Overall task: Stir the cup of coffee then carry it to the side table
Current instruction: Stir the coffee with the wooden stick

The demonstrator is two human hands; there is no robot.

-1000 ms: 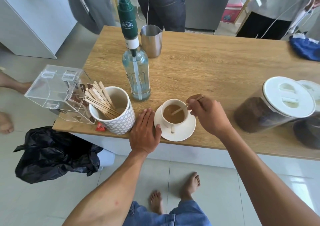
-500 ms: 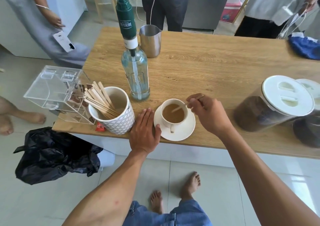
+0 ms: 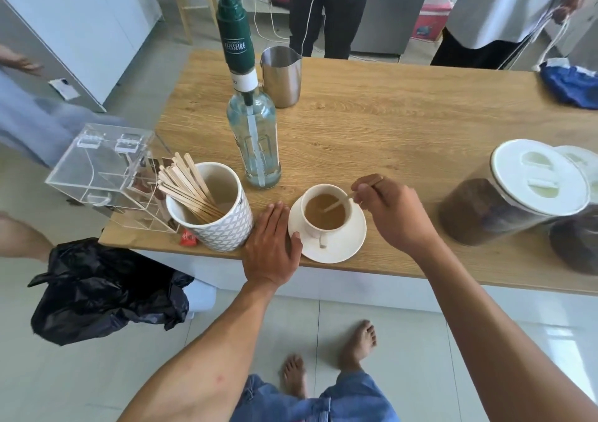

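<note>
Head view looks down on a white coffee cup (image 3: 326,209) sitting on its saucer (image 3: 348,243) at the near edge of the wooden table (image 3: 404,124). The right hand (image 3: 393,211), just right of the cup, pinches a thin wooden stir stick (image 3: 336,205) whose far end dips into the milky coffee. The left hand (image 3: 271,247) lies flat and unclenched on the table just left of the cup, thumb tip touching the saucer rim and holding nothing. A patterned mug of spare stir sticks (image 3: 210,208) stands further left of the cup, a pump-topped syrup bottle (image 3: 254,137) behind it, and two lidded coffee jars (image 3: 517,192) well to its right.

The cup looks like glazed ceramic: rigid, smooth, breakable, and filled fairly near the brim, so it would likely slosh if tilted or jerked. Its small handle points toward the person; lifting by the saucer rim with both hands seems the steadier hold, since the cup could slide on it.
</note>
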